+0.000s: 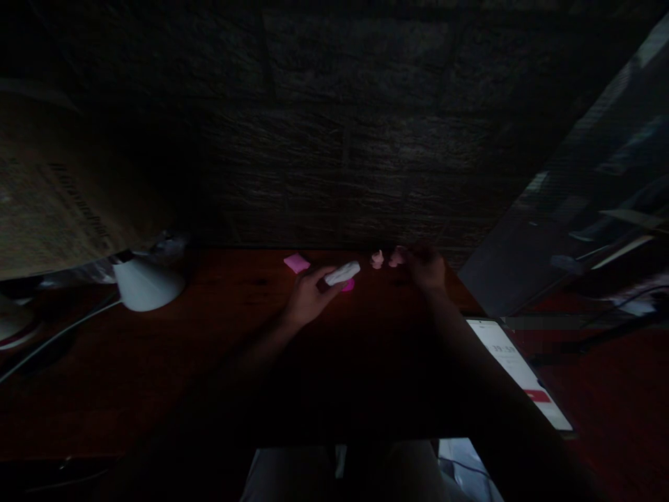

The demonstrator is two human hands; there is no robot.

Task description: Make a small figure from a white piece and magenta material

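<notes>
My left hand [307, 295] is closed around a white, soft-looking lump [342, 273], gripped between thumb and fingers above the table. A flat bright-pink piece [348, 285] shows just below the lump, partly covered. To the left of that hand lies a pink square piece [296, 262]. My right hand [428, 268] is at the back of the table, its fingertips pinched at a small pale-pink figure [397, 256]; the fingers are dim. A similar small pink figure [377, 259] stands just left of it, apart from both hands.
The room is dark. A brick-patterned wall [334, 139] rises behind the wooden table [235, 300]. On the left are a white cone-shaped lamp base [146, 284], a cable and a large brown printed shade-like object [57, 188]. A lit phone [517, 373] lies at right.
</notes>
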